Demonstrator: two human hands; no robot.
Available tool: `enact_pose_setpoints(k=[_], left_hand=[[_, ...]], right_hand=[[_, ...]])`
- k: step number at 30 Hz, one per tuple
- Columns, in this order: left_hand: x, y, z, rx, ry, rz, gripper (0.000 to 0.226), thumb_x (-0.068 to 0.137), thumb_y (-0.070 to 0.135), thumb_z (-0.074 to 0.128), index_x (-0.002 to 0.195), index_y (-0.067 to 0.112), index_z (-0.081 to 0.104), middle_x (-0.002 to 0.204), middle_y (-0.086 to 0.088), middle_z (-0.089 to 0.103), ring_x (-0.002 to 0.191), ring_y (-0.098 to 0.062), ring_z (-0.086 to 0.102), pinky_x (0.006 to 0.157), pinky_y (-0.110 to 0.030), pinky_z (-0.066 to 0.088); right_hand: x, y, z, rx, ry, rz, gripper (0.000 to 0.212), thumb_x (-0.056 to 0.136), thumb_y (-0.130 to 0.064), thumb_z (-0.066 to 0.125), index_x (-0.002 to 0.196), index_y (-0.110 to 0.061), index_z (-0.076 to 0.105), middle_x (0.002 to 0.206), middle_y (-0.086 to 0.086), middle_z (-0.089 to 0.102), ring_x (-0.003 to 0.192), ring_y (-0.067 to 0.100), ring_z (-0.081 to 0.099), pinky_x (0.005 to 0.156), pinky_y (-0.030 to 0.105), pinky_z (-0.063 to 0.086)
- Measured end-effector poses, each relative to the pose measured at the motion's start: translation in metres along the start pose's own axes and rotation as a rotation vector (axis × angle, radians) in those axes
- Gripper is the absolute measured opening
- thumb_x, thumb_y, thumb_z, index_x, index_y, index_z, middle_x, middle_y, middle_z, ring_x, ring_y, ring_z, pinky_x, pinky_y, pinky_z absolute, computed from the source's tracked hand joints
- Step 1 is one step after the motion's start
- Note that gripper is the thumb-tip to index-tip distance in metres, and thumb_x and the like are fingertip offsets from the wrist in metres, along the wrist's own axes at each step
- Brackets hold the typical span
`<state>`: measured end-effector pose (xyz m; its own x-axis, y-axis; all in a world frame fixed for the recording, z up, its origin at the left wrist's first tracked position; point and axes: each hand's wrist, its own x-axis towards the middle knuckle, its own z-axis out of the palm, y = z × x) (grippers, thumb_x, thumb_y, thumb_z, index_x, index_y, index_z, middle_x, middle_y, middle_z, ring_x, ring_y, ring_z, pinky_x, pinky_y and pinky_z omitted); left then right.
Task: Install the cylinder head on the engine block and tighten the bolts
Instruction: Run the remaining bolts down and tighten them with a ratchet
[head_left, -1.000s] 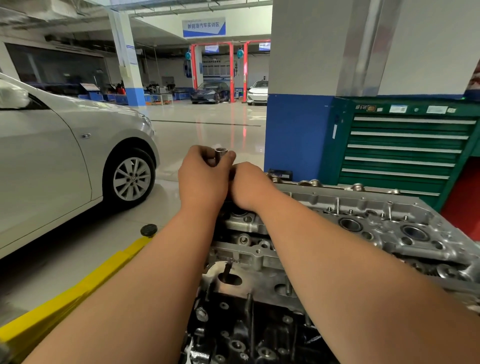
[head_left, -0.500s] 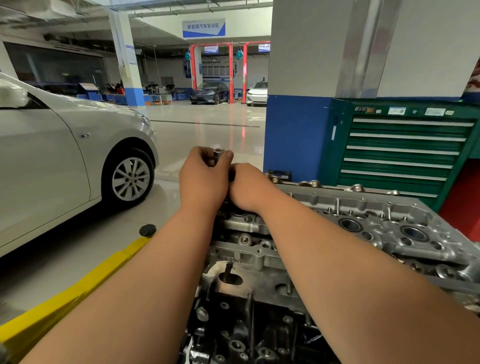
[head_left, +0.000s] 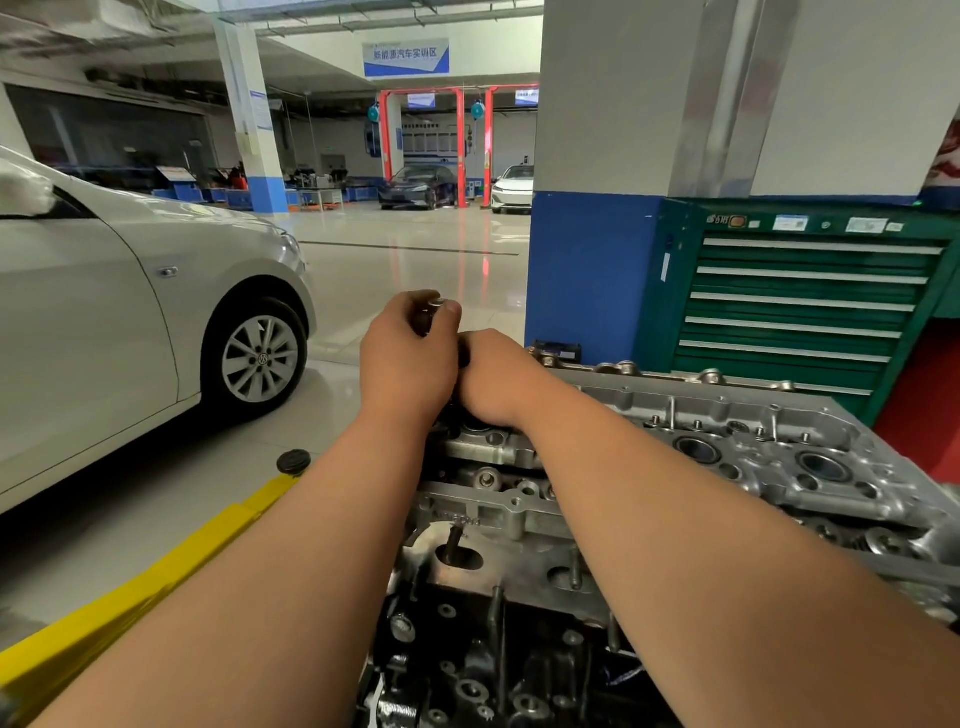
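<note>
A silver aluminium cylinder head (head_left: 727, 447) lies on top of the dark engine block (head_left: 509, 649), filling the lower right of the head view. At its far left end my left hand (head_left: 408, 358) grips a metal tool (head_left: 434, 312) whose shiny round end sticks up past my thumb. My right hand (head_left: 496, 379) is curled just beside it, pressed against the left hand and low over the head's end. What its fingers hold is hidden, and so is the bolt under the tool.
A white car (head_left: 130, 322) stands close on the left. A yellow lift arm (head_left: 156, 577) with a black pad (head_left: 293, 461) runs along the floor. A green tool cabinet (head_left: 810, 306) and a blue-and-white pillar (head_left: 587, 270) stand behind the engine.
Both hands stay locked together on the tool at the same spot. The view has shifted very slightly; the left thumb has slid a little over the tool's top.
</note>
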<state>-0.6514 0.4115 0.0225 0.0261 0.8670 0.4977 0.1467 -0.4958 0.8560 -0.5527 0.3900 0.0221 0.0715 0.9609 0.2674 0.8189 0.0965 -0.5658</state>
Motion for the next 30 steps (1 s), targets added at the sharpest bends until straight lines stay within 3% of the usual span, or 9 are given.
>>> enact_pose_setpoints(k=[3, 6, 9, 14, 19, 22, 25, 27, 30], left_hand=[[-0.0010, 0.0011, 0.0017, -0.062, -0.025, -0.028, 0.026, 0.093, 0.026, 0.057, 0.119, 0.021, 0.056, 0.096, 0.007, 0.064, 0.090, -0.011, 0.062, 0.074, -0.024, 0.047], [-0.0007, -0.0009, 0.0017, -0.031, 0.004, -0.033, 0.025, 0.085, 0.033, 0.068, 0.103, 0.019, 0.056, 0.092, 0.011, 0.060, 0.087, -0.010, 0.061, 0.075, -0.027, 0.049], [0.0007, -0.0033, 0.0003, -0.041, 0.019, -0.067, 0.026, 0.082, 0.033, 0.074, 0.093, 0.017, 0.056, 0.085, 0.003, 0.062, 0.080, -0.016, 0.063, 0.073, -0.033, 0.053], [0.0002, -0.0031, 0.0005, 0.028, 0.035, -0.003, 0.016, 0.090, 0.031, 0.064, 0.094, 0.017, 0.058, 0.084, 0.008, 0.061, 0.083, -0.013, 0.060, 0.064, -0.017, 0.042], [-0.0018, -0.0001, 0.0016, 0.029, 0.005, -0.007, 0.022, 0.094, 0.032, 0.056, 0.108, 0.016, 0.063, 0.094, 0.008, 0.064, 0.093, -0.013, 0.061, 0.072, -0.022, 0.044], [-0.0004, -0.0004, 0.0018, 0.014, 0.026, -0.022, 0.022, 0.086, 0.035, 0.068, 0.100, 0.019, 0.062, 0.089, 0.012, 0.062, 0.088, -0.010, 0.062, 0.076, -0.028, 0.048], [0.0009, -0.0028, 0.0002, 0.041, 0.036, -0.024, 0.021, 0.085, 0.035, 0.070, 0.090, 0.018, 0.059, 0.081, 0.009, 0.062, 0.083, -0.015, 0.063, 0.070, -0.027, 0.049], [0.0006, -0.0026, -0.0009, 0.066, 0.030, -0.004, 0.017, 0.091, 0.033, 0.063, 0.098, 0.019, 0.064, 0.087, 0.010, 0.064, 0.090, -0.014, 0.063, 0.073, -0.024, 0.046], [-0.0019, 0.0008, 0.0000, 0.041, -0.003, 0.000, 0.033, 0.097, 0.031, 0.053, 0.127, 0.020, 0.058, 0.103, 0.006, 0.066, 0.095, -0.012, 0.061, 0.083, -0.027, 0.047]], right_hand=[[0.0010, 0.0010, -0.0003, -0.080, -0.014, -0.016, 0.030, 0.088, -0.005, 0.050, 0.061, -0.017, 0.049, 0.061, 0.002, 0.052, 0.054, 0.015, 0.045, 0.051, 0.026, 0.032], [0.0039, -0.0007, 0.0022, -0.180, -0.020, -0.005, 0.034, 0.088, -0.003, 0.047, 0.059, -0.019, 0.042, 0.062, 0.000, 0.047, 0.055, 0.013, 0.043, 0.053, 0.026, 0.031], [0.0053, -0.0002, 0.0031, -0.111, 0.005, 0.042, 0.023, 0.087, -0.003, 0.048, 0.068, -0.014, 0.054, 0.066, 0.004, 0.055, 0.060, 0.019, 0.051, 0.053, 0.029, 0.036], [0.0012, -0.0007, 0.0007, 0.010, -0.001, 0.017, 0.018, 0.086, -0.005, 0.048, 0.078, -0.008, 0.064, 0.071, 0.009, 0.063, 0.061, 0.023, 0.055, 0.054, 0.031, 0.042], [0.0037, 0.0022, 0.0008, -0.103, 0.024, 0.025, 0.025, 0.087, -0.005, 0.051, 0.065, -0.016, 0.052, 0.064, 0.002, 0.054, 0.060, 0.019, 0.050, 0.053, 0.028, 0.036], [0.0056, 0.0020, 0.0025, -0.211, 0.020, 0.041, 0.030, 0.088, -0.007, 0.048, 0.061, -0.018, 0.042, 0.064, 0.000, 0.048, 0.058, 0.016, 0.046, 0.049, 0.025, 0.029], [0.0047, 0.0015, 0.0030, -0.094, 0.028, 0.065, 0.017, 0.087, -0.008, 0.050, 0.072, -0.014, 0.057, 0.071, 0.004, 0.059, 0.064, 0.020, 0.055, 0.053, 0.028, 0.039], [0.0013, -0.0012, 0.0020, -0.014, 0.019, 0.037, 0.015, 0.086, -0.007, 0.049, 0.083, -0.008, 0.064, 0.074, 0.008, 0.064, 0.067, 0.024, 0.058, 0.056, 0.032, 0.044], [-0.0017, -0.0017, -0.0011, -0.014, 0.013, 0.009, 0.020, 0.086, -0.003, 0.049, 0.071, -0.006, 0.062, 0.063, 0.007, 0.058, 0.056, 0.019, 0.049, 0.050, 0.028, 0.036]])
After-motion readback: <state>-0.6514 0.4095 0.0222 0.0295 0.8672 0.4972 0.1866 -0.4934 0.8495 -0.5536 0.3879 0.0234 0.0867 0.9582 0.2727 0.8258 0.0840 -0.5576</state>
